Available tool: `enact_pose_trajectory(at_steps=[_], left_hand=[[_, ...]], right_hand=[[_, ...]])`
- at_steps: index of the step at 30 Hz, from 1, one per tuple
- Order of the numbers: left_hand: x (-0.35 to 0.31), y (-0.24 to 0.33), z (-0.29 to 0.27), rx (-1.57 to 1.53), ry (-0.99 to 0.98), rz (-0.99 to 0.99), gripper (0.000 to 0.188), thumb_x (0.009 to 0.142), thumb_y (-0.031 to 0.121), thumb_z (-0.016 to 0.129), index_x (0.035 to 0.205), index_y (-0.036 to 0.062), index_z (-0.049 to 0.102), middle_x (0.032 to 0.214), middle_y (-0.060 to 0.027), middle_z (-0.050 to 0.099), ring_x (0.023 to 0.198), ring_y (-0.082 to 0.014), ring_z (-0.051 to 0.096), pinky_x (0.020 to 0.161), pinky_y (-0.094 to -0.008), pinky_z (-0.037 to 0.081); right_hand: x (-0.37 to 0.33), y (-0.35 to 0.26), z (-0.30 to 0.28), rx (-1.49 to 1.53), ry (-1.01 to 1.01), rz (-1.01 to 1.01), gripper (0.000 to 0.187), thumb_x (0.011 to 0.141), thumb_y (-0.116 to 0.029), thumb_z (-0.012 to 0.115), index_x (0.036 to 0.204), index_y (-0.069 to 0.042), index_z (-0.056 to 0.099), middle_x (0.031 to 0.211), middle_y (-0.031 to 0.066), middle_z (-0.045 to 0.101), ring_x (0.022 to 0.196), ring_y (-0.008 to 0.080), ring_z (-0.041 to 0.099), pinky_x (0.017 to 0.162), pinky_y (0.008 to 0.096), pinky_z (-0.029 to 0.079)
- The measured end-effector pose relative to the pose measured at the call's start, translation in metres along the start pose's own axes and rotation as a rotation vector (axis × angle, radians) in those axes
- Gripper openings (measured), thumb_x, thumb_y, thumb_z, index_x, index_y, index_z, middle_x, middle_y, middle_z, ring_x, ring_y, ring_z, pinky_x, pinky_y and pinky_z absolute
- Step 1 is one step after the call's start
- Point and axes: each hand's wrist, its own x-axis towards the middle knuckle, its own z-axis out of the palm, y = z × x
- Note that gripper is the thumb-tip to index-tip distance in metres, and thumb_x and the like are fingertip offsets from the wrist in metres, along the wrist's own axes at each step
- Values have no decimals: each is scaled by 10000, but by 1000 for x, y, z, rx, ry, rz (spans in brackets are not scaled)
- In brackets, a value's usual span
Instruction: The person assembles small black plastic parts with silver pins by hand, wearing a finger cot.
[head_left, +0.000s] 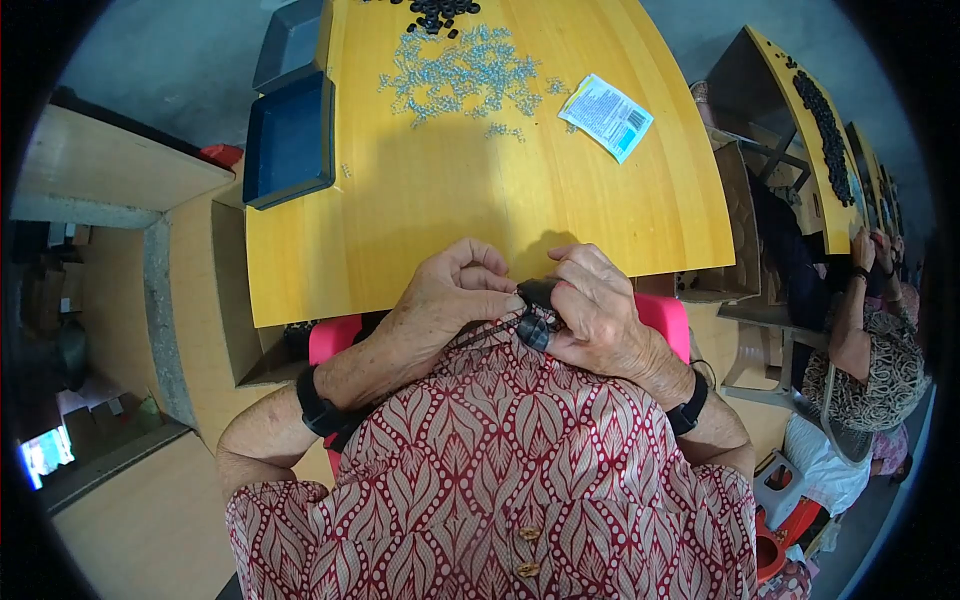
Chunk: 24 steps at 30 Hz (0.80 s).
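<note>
While the right hand [603,315] grasps the black part [538,292] between thumb and fingers, the left hand [437,300], fingertips drawn together, any grip too obscured to tell, should work close beside it.

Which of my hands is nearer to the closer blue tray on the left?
Left. Your left hand is below and to the right of the closer blue tray; your right hand is farther right, away from it.

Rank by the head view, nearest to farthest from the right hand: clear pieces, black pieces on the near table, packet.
From the right hand:
1. Packet, straight ahead.
2. Clear pieces, ahead and left.
3. Black pieces, left, at the top edge.
</note>
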Motion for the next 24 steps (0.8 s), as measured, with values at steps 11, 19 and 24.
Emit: enact_pose_trajectory(at_steps=[11, 19, 24], left_hand=[[-2, 4, -10, 461, -180, 238, 459, 874, -44, 573, 1321, 35, 507, 1131, -99, 638, 1043, -122, 594, 908, -238, 472], [-5, 10, -11, 701, -276, 250, 536, 795, -76, 602, 1306, 78, 562, 1096, -72, 678, 971, -103, 629, 886, -227, 481], [-2, 3, -16, 779, -263, 369, 463, 754, -21, 632, 1203, 93, 644, 881, -78, 709, 770, -62, 614, 718, -220, 491]], right_hand=[[0, 1, -2, 32, 104, 62, 264, 601, -83, 783, 644, 1, 536, 680, 122, 507, 672, 300, 557, 711, 409, 507], [-8, 1, 0, 211, 32, 156, 210, 629, -54, 766, 661, -4, 565, 646, 103, 504, 644, 278, 554, 700, 397, 496], [-11, 1, 4, 394, 5, 131, 200, 658, -86, 759, 668, -23, 570, 644, 78, 508, 626, 259, 547, 694, 385, 491]])
